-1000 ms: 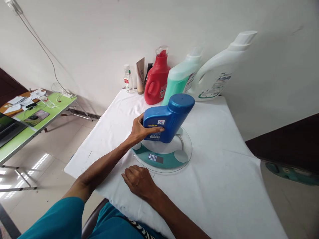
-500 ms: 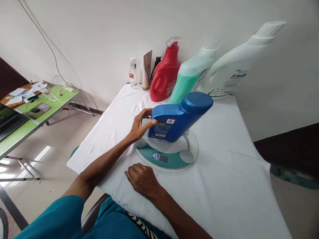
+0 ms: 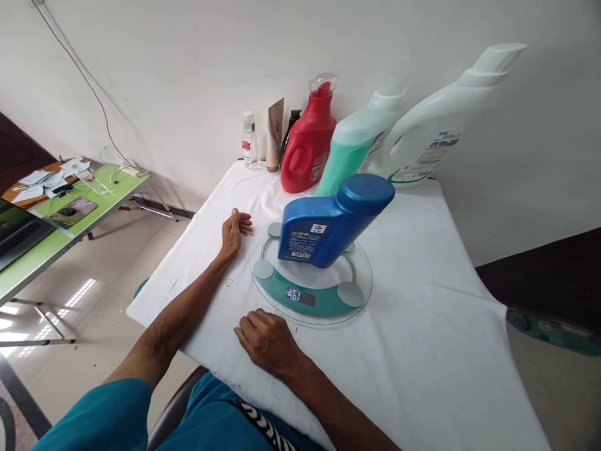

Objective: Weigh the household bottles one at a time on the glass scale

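Note:
A blue plastic bottle (image 3: 312, 228) with a wide blue cap stands on a round glass scale (image 3: 328, 308). The scale's small display (image 3: 300, 296) is lit with digits. To the left of the scale, my left hand (image 3: 233, 232) rests on its edge on the cloth, thumb up and fingers stretched, holding nothing and apart from the bottle. My right hand (image 3: 267, 338) lies as a closed fist on the cloth near the scale's front edge, with its palm side hidden and no object showing in it.
Along the wall stand a small clear bottle (image 3: 250, 141), a brown tube (image 3: 275, 136), a black-capped bottle (image 3: 292, 122), a red jug (image 3: 310, 147), a green bottle (image 3: 354, 147) and a white bottle (image 3: 436, 134). A white cloth (image 3: 413, 326) covers the table. At left is a green table (image 3: 115, 178).
My left hand has let go of the blue bottle and moved left, down onto the cloth. The bottle stays on the scale. My right hand has not visibly moved.

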Tool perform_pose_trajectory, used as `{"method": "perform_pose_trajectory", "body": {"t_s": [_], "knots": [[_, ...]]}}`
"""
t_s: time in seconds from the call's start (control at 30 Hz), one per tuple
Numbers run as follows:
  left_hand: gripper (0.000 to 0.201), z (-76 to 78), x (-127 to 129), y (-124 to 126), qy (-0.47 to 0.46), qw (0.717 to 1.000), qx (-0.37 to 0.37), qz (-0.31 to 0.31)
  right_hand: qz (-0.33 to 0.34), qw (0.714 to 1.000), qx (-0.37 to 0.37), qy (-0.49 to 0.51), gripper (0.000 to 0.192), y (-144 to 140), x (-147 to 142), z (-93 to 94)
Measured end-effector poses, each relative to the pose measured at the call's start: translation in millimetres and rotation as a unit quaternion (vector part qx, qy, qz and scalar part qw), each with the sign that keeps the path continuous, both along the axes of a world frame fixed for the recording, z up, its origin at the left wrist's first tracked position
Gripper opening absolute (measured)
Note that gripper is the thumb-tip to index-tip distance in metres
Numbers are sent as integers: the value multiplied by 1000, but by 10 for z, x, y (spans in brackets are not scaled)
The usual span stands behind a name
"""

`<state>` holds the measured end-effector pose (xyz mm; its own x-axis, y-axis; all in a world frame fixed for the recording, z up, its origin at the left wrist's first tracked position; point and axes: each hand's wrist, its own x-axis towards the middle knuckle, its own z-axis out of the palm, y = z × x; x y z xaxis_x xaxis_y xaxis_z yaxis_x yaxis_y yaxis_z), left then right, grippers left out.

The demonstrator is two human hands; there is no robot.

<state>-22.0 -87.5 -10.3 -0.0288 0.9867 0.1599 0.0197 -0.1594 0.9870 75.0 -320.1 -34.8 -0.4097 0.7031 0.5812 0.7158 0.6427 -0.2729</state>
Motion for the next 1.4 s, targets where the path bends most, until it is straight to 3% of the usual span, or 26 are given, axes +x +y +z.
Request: {"method": "perform_pose_trajectory", "body": {"t_s": [0.3, 1.4], "knots": [[78, 35, 7, 37, 1, 1000, -18, 5, 27, 1000, -9, -5, 12, -18, -10, 123], [69, 53, 42, 25, 49, 999, -1, -7, 25, 1000, -11, -10, 15, -34, -29, 45]]}}
